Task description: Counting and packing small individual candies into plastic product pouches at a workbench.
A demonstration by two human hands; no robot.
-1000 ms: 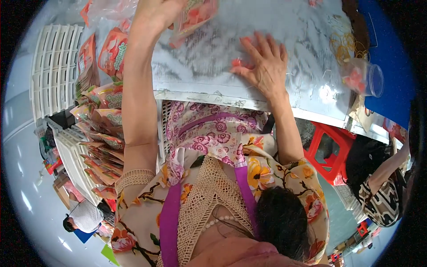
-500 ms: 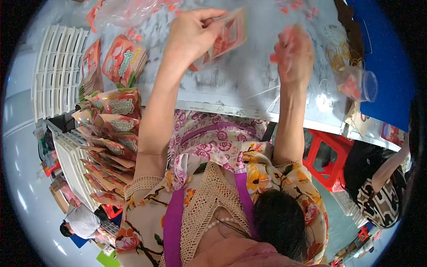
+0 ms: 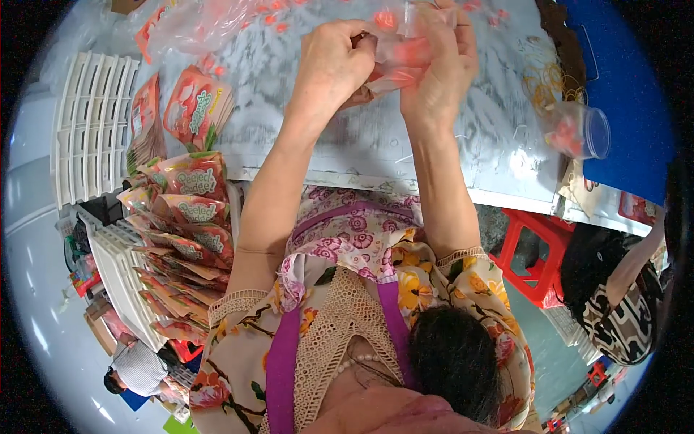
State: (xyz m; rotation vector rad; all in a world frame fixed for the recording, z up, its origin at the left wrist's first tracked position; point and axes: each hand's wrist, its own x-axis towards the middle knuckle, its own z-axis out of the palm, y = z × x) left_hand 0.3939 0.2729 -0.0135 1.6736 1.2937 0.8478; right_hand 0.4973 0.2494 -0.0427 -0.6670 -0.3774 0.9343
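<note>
Above the far part of the pale worktable (image 3: 340,155), my two hands have come together. My left hand (image 3: 332,69) pinches a small printed pouch (image 3: 359,95), mostly hidden behind the fingers. Close against it, my right hand (image 3: 439,83) curls around several red candies in clear wrappers (image 3: 410,52); motion smears them. Another red piece (image 3: 384,19) shows near the fingertips. Whether any candy is inside the pouch cannot be seen.
Left of my arms are flat printed pouches (image 3: 191,105), a crate of upright pouches (image 3: 199,210) and a white slatted rack (image 3: 94,130). A clear plastic bag (image 3: 206,22) lies far left. Rubber bands (image 3: 546,83), a clear tub (image 3: 593,134) and a red stool (image 3: 531,253) are right.
My right hand has moved left with the candies and now meets the pouch in my left hand. The pouch has tilted and is more hidden.
</note>
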